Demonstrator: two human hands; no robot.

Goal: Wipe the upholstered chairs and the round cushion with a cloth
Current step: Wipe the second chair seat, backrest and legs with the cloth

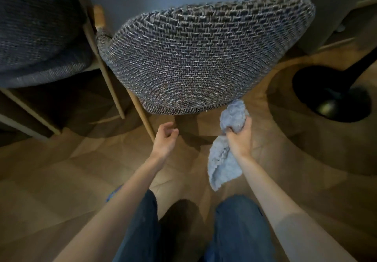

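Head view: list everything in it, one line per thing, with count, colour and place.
woven chair: one, grey-and-white weave, centre, back toward the camera, on light wooden legs
darker chair: one, dark blue-grey, upper left, partly cut off by the frame
cloth: one, pale blue-grey, bunched, just below the woven chair's lower right edge
round base: one, black, on the floor at right, with a dark post rising from it
floor: one, brown wood, across the lower picture
trousers: two legs, dark blue, bottom centre
left hand: one, below the woven chair, fingers loosely curled, holding nothing
right hand: one, right of the left hand, gripping the cloth
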